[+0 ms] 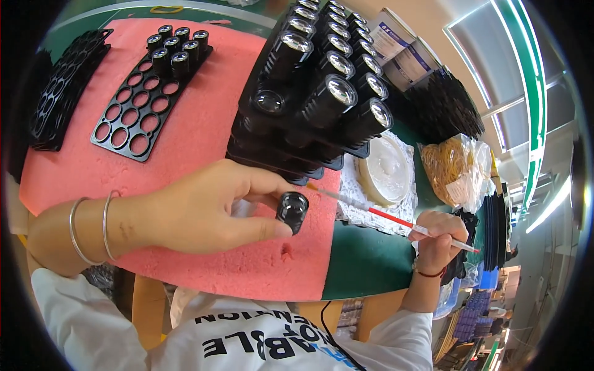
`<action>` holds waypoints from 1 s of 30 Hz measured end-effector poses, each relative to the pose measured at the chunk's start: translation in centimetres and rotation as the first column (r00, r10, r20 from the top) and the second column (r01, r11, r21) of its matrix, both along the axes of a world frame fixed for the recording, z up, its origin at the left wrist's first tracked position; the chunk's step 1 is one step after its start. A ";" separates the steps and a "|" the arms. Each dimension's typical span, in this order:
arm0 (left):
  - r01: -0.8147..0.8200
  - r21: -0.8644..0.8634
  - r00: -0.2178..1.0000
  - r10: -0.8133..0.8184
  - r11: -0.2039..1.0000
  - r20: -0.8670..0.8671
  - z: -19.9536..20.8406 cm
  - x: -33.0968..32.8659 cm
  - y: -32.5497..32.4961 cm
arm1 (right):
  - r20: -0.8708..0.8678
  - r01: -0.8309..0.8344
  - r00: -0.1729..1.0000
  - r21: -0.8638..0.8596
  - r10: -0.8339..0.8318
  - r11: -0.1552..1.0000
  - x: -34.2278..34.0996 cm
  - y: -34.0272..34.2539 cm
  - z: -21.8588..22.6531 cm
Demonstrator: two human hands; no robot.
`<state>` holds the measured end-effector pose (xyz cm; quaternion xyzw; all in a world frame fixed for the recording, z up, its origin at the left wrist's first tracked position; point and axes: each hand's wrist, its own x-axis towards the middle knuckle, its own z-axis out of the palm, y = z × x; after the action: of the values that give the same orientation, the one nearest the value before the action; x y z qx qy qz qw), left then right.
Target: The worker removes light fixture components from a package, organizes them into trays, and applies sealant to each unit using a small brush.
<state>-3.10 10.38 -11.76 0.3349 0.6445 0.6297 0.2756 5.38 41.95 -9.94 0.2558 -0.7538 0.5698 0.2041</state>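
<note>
My left hand (pixel 198 207) grips a short black cylinder with a clear lens (pixel 292 211), like a flashlight head, between thumb and fingers. It is held just above the pink foam mat (pixel 260 269). At the right, my right hand (pixel 439 234) is closed round a thin paintbrush with a red and white handle (pixel 391 217). The brush tip points left toward the cylinder and stays apart from it. Beyond both hands, many similar lens-topped cylinders (pixel 331 99) stand upright in a stack of black trays (pixel 266 145).
A black holed tray (pixel 130 117) at the left carries several cylinders at its far end. Farther left are stacked trays (pixel 68 86). Right of the tall stack sit a round whitish dish (pixel 385 170), two tins (pixel 411 62) and a bag of yellowish bands (pixel 456 170).
</note>
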 end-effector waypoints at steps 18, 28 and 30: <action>-0.889 -0.318 0.424 0.328 0.331 -0.844 4.6 -8.8 -12.9 | 0.058 -0.058 0.996 -0.228 0.073 0.972 -0.6 0.5 0.2; -0.873 -0.418 0.486 0.370 0.251 -0.792 1.6 -10.7 -12.0 | 0.011 -0.051 0.998 -0.231 0.055 0.972 0.1 0.8 0.7; -0.882 -0.404 0.470 0.398 0.242 -0.788 1.4 -10.9 -11.8 | -0.001 -0.037 0.999 -0.229 0.038 0.973 0.0 0.9 0.8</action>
<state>-14.04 -1.47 -10.34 0.0215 0.9721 0.2097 -0.1024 5.35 42.88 -9.18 0.2439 -0.6786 0.6570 0.2200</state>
